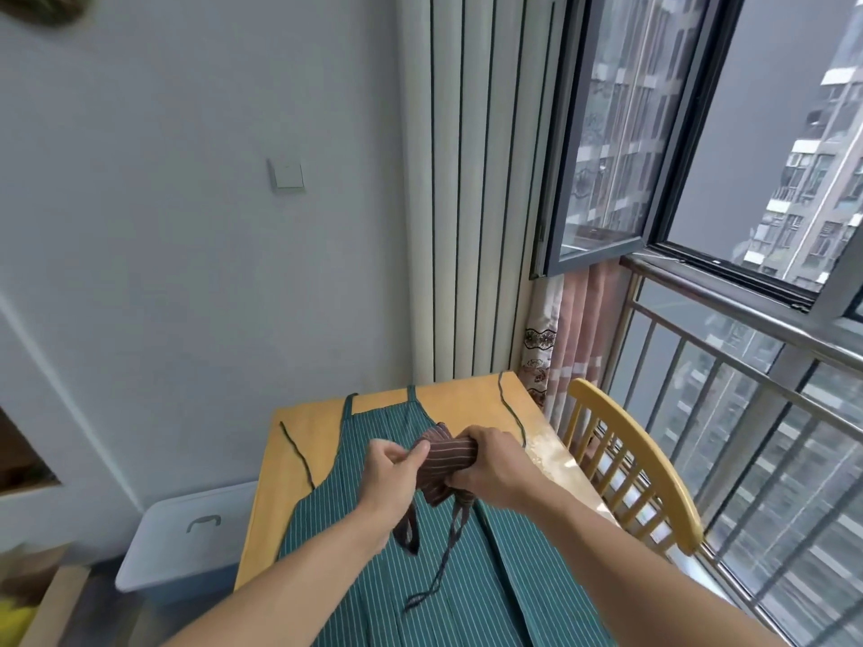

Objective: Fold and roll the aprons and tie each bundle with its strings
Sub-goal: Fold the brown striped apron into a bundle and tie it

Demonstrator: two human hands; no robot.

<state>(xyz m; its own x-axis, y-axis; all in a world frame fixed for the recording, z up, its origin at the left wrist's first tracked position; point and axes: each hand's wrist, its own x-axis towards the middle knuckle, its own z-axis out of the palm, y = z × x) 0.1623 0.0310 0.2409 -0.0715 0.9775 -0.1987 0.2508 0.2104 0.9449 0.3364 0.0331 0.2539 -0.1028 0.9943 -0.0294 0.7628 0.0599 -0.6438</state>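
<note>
Brown roll [443, 462] sits up in the air between both hands over the green apron [467, 567] spread on the counter [308, 413]. Left hand [390, 469] pinches its left end, right hand [490, 464] is clenched round the middle, strings [448, 548] dangling below.

An apron [373, 544] lies on the table [299, 427], chair [630, 450] right, bin [187, 539] left

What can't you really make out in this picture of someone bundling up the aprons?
Head view only:
- Brown striped apron roll: its middle is covered by the right hand; whether a knot exists can't be told.
- Left hand: the fingertips hide what they pinch.
- Green striped apron: its lower part is cut off by the bottom edge.
- Wooden table: mostly covered by that apron.
</note>
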